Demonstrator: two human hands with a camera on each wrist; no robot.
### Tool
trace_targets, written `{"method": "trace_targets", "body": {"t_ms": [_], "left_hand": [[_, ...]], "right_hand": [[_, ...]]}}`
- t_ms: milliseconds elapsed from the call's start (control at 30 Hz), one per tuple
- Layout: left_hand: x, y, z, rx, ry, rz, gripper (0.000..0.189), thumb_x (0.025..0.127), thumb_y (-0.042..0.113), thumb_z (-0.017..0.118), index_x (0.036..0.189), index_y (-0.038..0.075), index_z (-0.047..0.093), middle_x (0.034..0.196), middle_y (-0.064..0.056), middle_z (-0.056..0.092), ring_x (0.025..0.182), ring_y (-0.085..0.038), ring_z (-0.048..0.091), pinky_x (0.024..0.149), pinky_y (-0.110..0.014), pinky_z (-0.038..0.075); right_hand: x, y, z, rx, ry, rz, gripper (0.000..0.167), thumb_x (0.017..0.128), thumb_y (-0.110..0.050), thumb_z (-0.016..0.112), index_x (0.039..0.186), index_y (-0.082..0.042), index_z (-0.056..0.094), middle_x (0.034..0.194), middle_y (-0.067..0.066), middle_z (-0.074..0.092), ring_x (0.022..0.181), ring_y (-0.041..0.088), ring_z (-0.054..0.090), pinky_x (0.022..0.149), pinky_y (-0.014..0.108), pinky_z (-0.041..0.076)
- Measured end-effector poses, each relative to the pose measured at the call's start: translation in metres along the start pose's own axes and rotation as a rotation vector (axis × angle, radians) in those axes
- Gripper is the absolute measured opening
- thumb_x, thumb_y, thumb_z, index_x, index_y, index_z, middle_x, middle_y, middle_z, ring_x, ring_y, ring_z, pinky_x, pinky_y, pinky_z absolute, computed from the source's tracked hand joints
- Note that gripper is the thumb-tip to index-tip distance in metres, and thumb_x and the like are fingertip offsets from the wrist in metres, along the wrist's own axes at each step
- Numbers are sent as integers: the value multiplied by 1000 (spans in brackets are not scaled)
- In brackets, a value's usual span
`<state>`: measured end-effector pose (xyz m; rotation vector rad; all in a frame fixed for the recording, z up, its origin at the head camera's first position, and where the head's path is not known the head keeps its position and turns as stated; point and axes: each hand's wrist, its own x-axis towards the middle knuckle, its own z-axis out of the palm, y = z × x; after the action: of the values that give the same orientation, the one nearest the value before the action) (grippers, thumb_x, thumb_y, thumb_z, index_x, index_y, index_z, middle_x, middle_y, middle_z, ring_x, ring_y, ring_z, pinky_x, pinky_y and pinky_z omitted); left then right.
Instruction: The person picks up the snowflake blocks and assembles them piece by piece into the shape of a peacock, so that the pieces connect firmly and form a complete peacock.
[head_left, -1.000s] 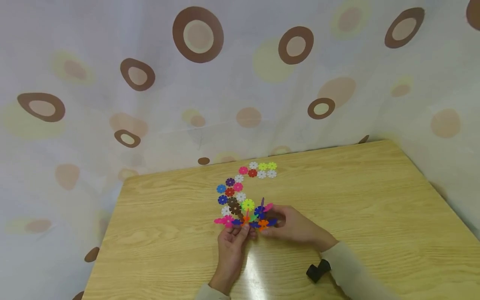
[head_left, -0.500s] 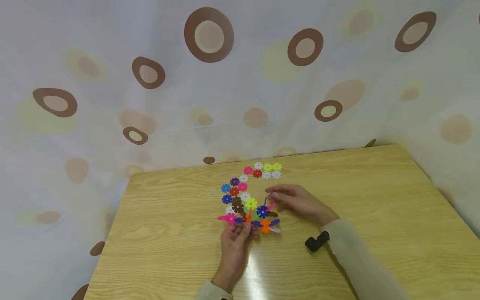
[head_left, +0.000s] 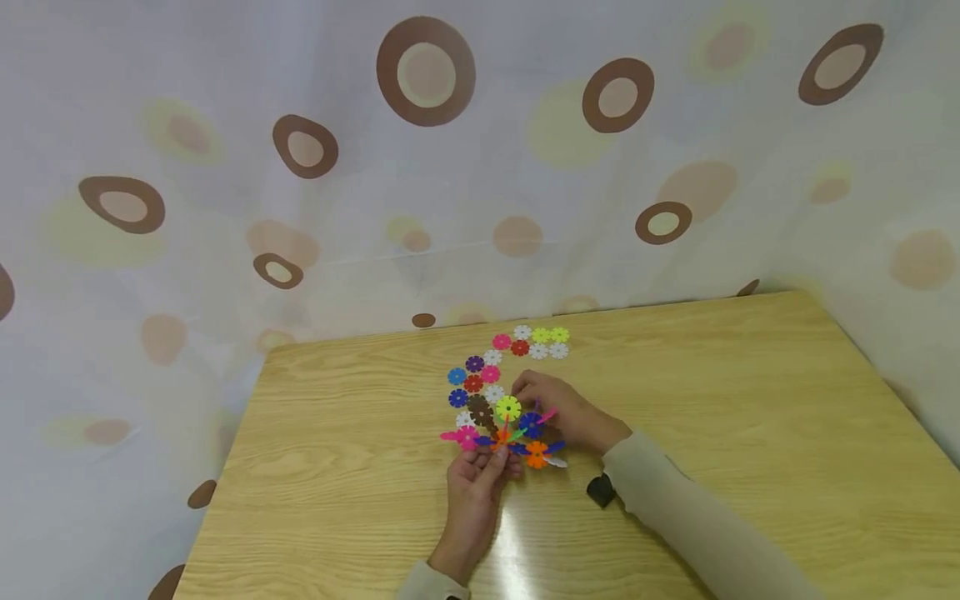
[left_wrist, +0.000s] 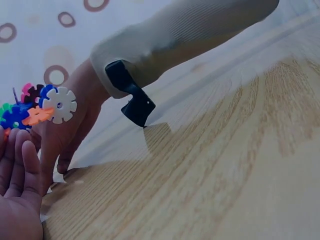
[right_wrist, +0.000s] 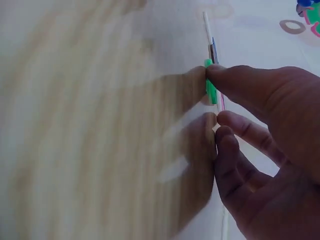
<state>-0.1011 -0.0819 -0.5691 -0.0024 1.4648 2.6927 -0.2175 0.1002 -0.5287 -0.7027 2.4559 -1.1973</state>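
My left hand (head_left: 474,487) pinches a cluster of interlocked plastic flower discs (head_left: 536,454) in the head view, thumb on an orange one. The cluster has pink, blue, orange and green discs, with a white disc (left_wrist: 60,105) at its right end. Behind it, my right hand (head_left: 566,408) reaches down to the table, its fingertips partly hidden in the head view. In the right wrist view, my right thumb touches a green disc (right_wrist: 210,90) seen edge-on, and the fingertips (right_wrist: 227,119) stand a little apart from the thumb, low at the table.
Loose flower discs (head_left: 474,383) in white, red, pink, blue and brown lie in a curved band on the wooden table (head_left: 337,483), running back to two yellow discs (head_left: 550,335). A patterned cloth (head_left: 450,183) hangs behind. A black device (head_left: 601,490) is on my right wrist.
My right hand has left the cluster's right end, where a white disc now shows, moved back and then left, down to the table discs. The left hand keeps its hold.
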Motion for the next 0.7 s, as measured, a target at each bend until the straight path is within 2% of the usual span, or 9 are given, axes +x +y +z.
{"method": "trace_targets", "body": {"t_ms": [100,167,267,400,467,600,700], "left_hand": [[1,0,0,12,16,-4,16,106,0,62,96,12,63,92,4,78,85,-8,74,83,-25,66],[1,0,1,25,21,-5,16,105,-1,62,95,11,62,92,4,78,86,-8,74,84,-26,66],[1,1,1,42,26,-14,15,105,-1,63,96,11,62,92,3,77,87,-9,74,85,-26,66],[-1,2,1,52,32,-17,14,104,-1,64,96,10,62,92,3,77,87,-9,74,85,-27,67],[-2,2,2,56,30,-10,14,104,-1,64,96,10,62,92,3,77,87,-9,74,85,-26,67],[-2,1,3,56,27,1,15,104,-2,64,94,10,62,91,3,77,87,-9,75,84,-26,67],[-2,0,3,50,23,2,17,104,-3,63,94,11,62,91,3,77,86,-8,75,84,-26,67]], "right_hand": [[-7,2,-3,-208,33,-170,23,87,12,79,96,-9,78,120,10,76,103,26,74,94,39,66],[-10,3,-5,-218,40,-203,27,85,15,79,94,-11,77,111,7,78,98,24,75,89,36,67],[-15,3,-6,-180,21,-216,30,86,16,77,101,-10,74,103,3,75,95,21,72,88,34,65],[-19,4,-5,-202,-9,-221,44,83,15,79,120,-8,71,107,1,67,100,17,66,92,37,64],[-19,4,-4,-213,-27,-202,43,82,18,75,115,-9,68,108,0,63,100,15,63,91,35,62],[-18,6,-4,-142,-54,-123,35,87,20,65,99,-13,62,105,-1,60,100,14,60,88,31,58],[-20,9,-7,-133,-49,-131,31,92,16,69,106,-11,66,107,1,63,103,18,64,93,36,62]]}}
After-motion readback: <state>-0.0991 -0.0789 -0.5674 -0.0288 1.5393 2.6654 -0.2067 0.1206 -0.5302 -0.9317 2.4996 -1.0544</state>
